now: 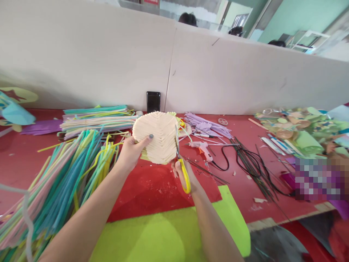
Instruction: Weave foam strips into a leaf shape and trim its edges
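Near the view's centre, above the red desk (242, 127), the left hand (131, 151) pinches a cream, rounded, leaf-like piece of ribbed, fuzzy strips (159, 140), thumb across its face. The right hand (193, 178) grips metal scissors with yellow handles (187, 182), blades along the piece's 3 o'clock edge. From the piece, a pink-and-orange glue gun (202, 149) lies between 3 and 4 o'clock, and a multicoloured bundle of fuzzy stems (58, 196) at 8.
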Motion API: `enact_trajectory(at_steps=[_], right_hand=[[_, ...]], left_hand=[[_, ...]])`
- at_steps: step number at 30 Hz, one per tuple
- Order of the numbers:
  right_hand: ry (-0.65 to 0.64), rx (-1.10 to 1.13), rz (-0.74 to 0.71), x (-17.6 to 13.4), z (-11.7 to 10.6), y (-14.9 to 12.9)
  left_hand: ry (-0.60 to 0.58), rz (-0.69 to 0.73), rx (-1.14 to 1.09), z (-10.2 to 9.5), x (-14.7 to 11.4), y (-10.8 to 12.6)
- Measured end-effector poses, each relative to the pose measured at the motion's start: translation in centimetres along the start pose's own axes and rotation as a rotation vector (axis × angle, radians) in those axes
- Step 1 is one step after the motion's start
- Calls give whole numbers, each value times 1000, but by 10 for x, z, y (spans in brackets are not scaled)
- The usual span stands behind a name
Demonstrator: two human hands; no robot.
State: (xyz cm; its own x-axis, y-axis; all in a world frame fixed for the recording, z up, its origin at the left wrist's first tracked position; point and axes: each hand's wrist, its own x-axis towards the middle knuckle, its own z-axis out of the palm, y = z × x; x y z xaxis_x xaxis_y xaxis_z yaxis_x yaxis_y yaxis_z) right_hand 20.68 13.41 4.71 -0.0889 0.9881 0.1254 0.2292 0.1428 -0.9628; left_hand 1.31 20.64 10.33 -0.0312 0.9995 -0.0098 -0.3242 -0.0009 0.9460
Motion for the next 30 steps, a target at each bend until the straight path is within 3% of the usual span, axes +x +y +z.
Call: enact_trajectory(at_steps=[4, 12, 30], right_hand=[[-75, 58, -25, 1, 3, 9], [-60, 140, 0, 1, 6, 7], [18, -13, 18, 1, 0, -4]], left_hand=[[-15, -23, -23, 4, -1, 2], [-37, -17, -88, 7, 0, -12], [-12, 33, -21, 4, 2, -20]])
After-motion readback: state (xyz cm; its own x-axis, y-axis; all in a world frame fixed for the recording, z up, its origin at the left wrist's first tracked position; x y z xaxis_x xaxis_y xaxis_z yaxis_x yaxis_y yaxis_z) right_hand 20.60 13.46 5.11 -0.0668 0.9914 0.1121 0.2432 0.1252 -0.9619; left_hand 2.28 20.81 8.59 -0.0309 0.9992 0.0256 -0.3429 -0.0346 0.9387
